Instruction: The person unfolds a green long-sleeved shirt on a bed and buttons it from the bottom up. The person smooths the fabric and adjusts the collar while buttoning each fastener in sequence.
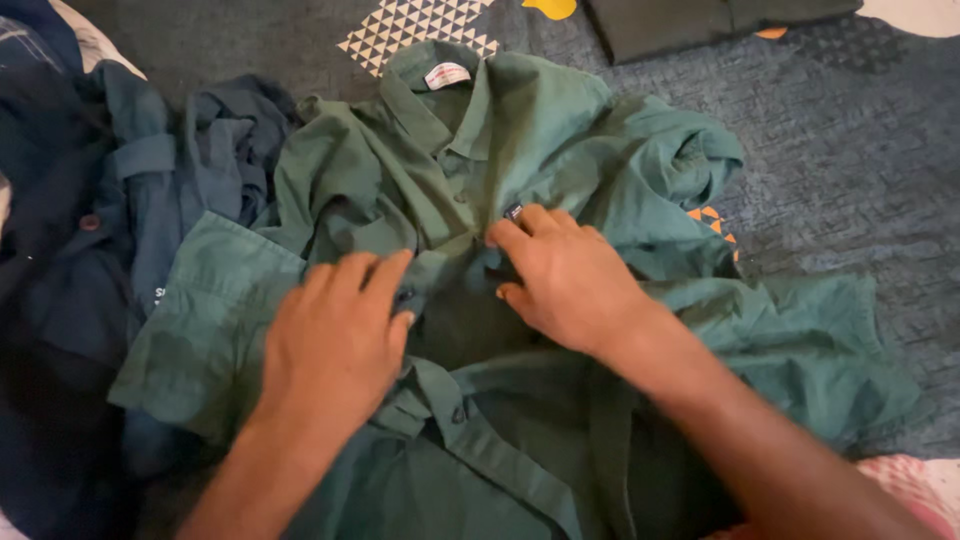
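Fabric bunching is the risk: the green shirt [520, 130] lies crumpled, collar far, on the grey bedspread [850, 160], beside a blue garment [150, 180] at left. Left hand [335, 335] presses flat, fingers extended; right hand [565, 275] seems to pinch the placket, so a tug could skew it

Both forearms are bare and come in from the lower edge, the left from about 7 o'clock, the right from about 5 o'clock. The left hand [335, 335] lies palm down, its fingers together and pointing toward 1 o'clock. The right hand [565, 275] is also palm down, fingers bent and pointing toward 10 o'clock, thumb tucked below. The fingertips of the two hands are near each other at the centre.
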